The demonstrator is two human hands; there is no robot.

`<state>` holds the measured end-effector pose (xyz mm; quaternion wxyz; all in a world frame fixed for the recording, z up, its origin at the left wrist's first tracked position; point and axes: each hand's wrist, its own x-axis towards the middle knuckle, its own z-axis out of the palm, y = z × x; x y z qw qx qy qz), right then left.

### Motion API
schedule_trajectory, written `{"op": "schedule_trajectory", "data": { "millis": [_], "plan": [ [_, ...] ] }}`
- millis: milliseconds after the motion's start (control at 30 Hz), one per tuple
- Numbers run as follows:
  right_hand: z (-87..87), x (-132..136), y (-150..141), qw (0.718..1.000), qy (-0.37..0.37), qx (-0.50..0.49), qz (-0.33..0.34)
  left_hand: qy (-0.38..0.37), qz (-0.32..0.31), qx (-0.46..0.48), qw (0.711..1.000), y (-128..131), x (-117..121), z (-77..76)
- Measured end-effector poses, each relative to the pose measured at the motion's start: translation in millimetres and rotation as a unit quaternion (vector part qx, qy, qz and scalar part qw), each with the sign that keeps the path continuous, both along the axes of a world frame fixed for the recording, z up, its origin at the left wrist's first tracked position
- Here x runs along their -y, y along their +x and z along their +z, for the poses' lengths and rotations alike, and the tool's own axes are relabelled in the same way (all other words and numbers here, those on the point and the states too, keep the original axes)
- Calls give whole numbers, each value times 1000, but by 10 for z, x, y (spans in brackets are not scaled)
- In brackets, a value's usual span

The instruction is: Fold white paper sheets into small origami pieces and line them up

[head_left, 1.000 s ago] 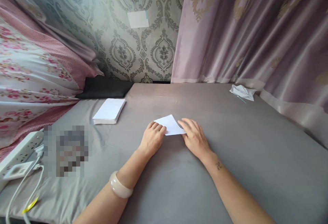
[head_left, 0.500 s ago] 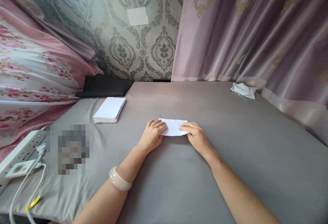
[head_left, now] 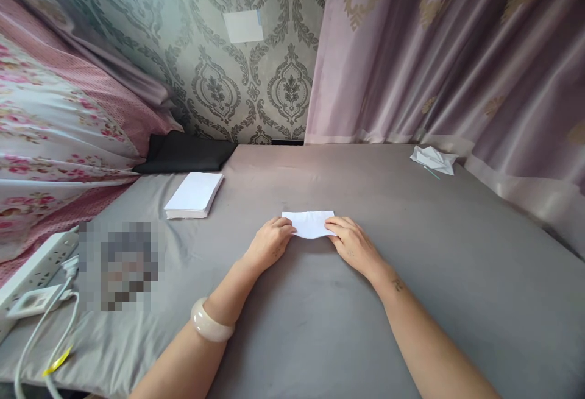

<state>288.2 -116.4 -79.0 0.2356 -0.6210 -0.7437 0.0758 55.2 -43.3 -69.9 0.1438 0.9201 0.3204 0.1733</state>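
Note:
A white sheet of paper (head_left: 311, 223), seemingly folded into a short wide strip, is held between my two hands above the grey cloth surface. My left hand (head_left: 273, 239) pinches its left end, fingers over the top and the thumb mostly hidden. At the right end, my right hand (head_left: 354, 242) grips the paper the same way. The paper's near edge bows slightly downward between the hands. Off to the left lies a stack of white paper (head_left: 194, 192), apart from both hands.
A white power strip (head_left: 41, 265) with plugs and cables sits at the left edge, beside a blurred-out patch. Black folded fabric (head_left: 187, 150) lies at the back left. Crumpled white paper (head_left: 434, 159) rests at the back right near the purple curtain (head_left: 388, 70).
The fingers of my left hand have drawn back toward the paper's left edge. My right fingers sit slightly nearer the right end, and the near edge now bows more.

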Motion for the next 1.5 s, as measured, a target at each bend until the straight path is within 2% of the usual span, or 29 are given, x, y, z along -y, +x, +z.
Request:
{"op": "schedule_trajectory", "data": {
  "millis": [200, 367, 567, 700, 833, 900, 1000, 1100, 1167, 1233, 1367, 1500],
  "plan": [
    [-50, -117, 41, 994, 1, -80, -70, -77, 133, 57, 986, 50, -26, -54],
    [-117, -225, 22, 985, -10, -117, -128, -82, 235, 47, 968, 91, -90, -115],
    [-103, -266, -74, 977, 12, -122, -175, -79, 262, 40, 961, 108, -180, -229],
    [-97, -260, -47, 972, 11, -171, -163, -106, 267, 49, 957, 106, -170, -165],
    [-144, -233, 82, 969, -11, -237, -76, -154, 216, 83, 960, 65, -127, -33],
    [-152, -206, 131, 973, 16, -226, -51, -137, 172, 86, 972, 39, -115, -15],
    [-86, -141, 112, 989, 88, -111, -37, -32, 152, 55, 986, 15, -110, -54],
    [37, -45, -39, 984, 148, 47, -84, 88, 129, 31, 987, 33, -74, -83],
    [101, 23, -195, 975, 154, 119, -103, 135, 76, 20, 988, 74, -17, -65],
    [129, 83, -363, 974, 138, 160, -84, 158, 22, 2, 987, 126, 53, -31],
    [128, 149, -596, 979, 123, 160, -29, 126, -34, -38, 991, 179, 126, 4],
    [123, 139, -546, 992, 104, 69, -3, 44, -14, 22, 999, 106, 68, -42]
  ]
}}
